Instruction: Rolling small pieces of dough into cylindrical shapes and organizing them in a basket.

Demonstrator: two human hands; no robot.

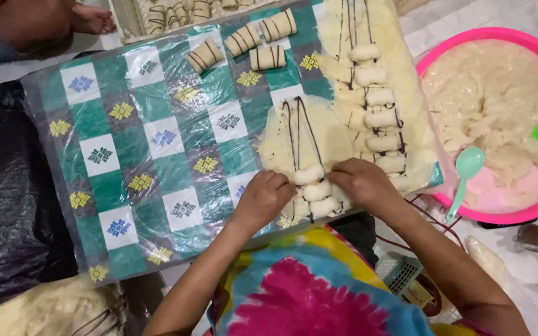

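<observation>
A green checked plastic-covered board (132,149) carries thin wrapper sheets striped with dark sauce. Beside it stands a pink basin (449,205) of pale mash (a mint spoon (465,174) leans on its rim). On the nearest wrapper (300,134), three pale banana pieces (314,190) lie at the near edge. The left hand (263,198) and right hand (362,183), fingers curled, press that edge; a tidy roll likely needs even, snug tucking from both sides.
</observation>
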